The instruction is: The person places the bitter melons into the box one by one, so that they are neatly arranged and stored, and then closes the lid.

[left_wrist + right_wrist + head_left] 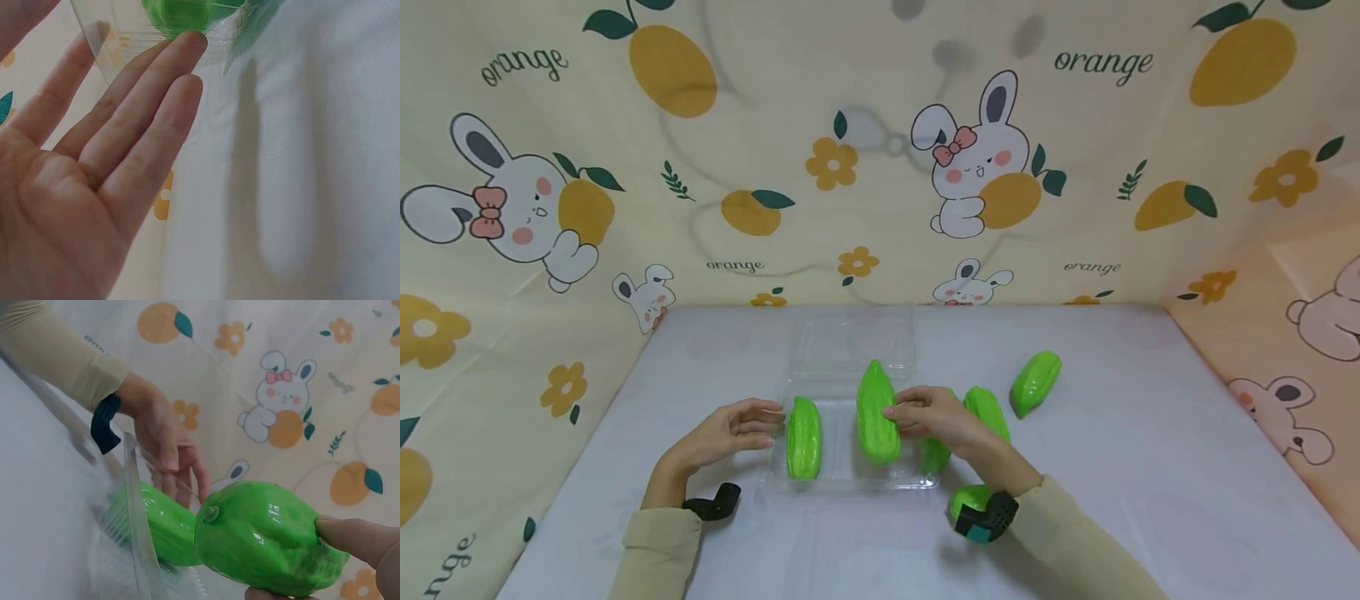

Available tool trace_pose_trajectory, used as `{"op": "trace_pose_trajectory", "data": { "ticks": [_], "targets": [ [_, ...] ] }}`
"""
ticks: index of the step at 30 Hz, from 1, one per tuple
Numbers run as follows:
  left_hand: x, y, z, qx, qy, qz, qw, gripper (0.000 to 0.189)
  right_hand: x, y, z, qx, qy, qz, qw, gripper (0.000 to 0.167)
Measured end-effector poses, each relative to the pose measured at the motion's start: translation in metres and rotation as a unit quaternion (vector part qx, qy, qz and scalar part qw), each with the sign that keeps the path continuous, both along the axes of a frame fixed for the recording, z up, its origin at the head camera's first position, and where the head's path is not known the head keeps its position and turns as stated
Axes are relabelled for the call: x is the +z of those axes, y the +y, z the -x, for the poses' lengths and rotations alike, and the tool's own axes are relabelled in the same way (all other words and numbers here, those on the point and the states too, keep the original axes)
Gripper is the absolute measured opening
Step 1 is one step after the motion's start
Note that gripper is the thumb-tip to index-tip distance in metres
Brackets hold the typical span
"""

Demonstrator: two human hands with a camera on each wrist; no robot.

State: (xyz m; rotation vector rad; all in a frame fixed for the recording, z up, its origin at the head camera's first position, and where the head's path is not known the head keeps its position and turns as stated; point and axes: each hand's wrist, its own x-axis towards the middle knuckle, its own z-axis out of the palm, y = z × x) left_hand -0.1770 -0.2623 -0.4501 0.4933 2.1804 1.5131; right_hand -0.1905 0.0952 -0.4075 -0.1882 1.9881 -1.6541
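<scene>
A clear plastic clamshell box (842, 482) lies on the table with its lid (853, 342) folded back. One glossy green ridged fruit (804, 439), like a green papaya, lies lengthwise in the box's left side. My right hand (943, 421) pinches a second green fruit (877, 417) between thumb and fingers, above the right part of the box; it also shows large in the right wrist view (269, 537). With fingers extended, my left hand (737, 433) is at the box's left wall, its fingertips against or very near the plastic (100, 50).
Right of the box are more green fruits: one (937, 457) partly behind the right hand, one (987, 410) beside the forearm, one (972, 502) by the right wrist camera and one (1036, 383) farther back. A patterned cloth (865, 208) hangs behind the white table (1120, 467).
</scene>
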Motion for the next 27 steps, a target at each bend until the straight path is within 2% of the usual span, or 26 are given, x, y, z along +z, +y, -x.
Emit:
{"op": "trace_pose_trajectory", "data": {
  "ticks": [12,27],
  "targets": [
    [0.001,0.001,0.000,-0.002,0.004,-0.003,1.0000,0.063,-0.010,-0.019,0.000,0.015,0.005,0.004,0.9999,0.053],
    [0.000,0.001,0.000,0.000,0.000,-0.002,1.0000,0.063,-0.019,-0.040,0.001,0.012,-0.003,-0.035,0.9993,0.051]
  ]
}}
